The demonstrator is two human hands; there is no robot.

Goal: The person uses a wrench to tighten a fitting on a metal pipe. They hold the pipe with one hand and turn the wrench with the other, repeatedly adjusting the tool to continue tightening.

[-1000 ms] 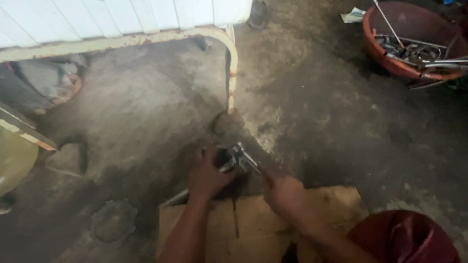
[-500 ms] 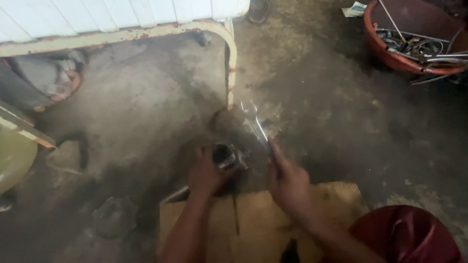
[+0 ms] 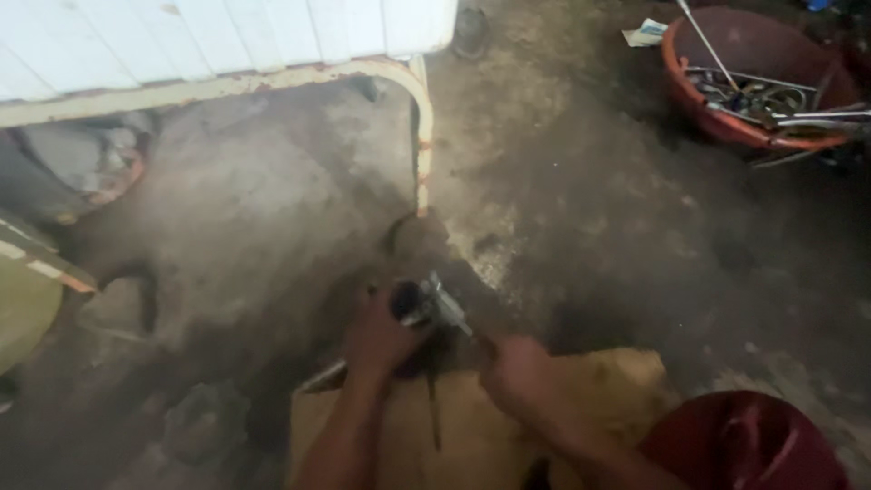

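Note:
Low in the head view, my left hand (image 3: 376, 340) is closed around a small dark round part (image 3: 406, 299) and holds it just above a sheet of brown cardboard (image 3: 472, 436). My right hand (image 3: 517, 377) grips the handle of a shiny metal tool (image 3: 449, 308). The tool's head rests against the dark part. Motion blur hides the tool's exact shape. A thin metal rod (image 3: 322, 377) sticks out to the lower left beneath my left hand.
The floor is dirty grey concrete. A rusty white metal frame leg (image 3: 422, 136) stands just beyond my hands. At the top right a red basin (image 3: 726, 127) holds several metal tools. A dark red bucket (image 3: 744, 445) sits at the bottom right and a yellow-green object (image 3: 23, 308) at the left edge.
Half a second ago my right hand had lifted the tool up and away from the part. It has come back down and the tool's head is against the part again.

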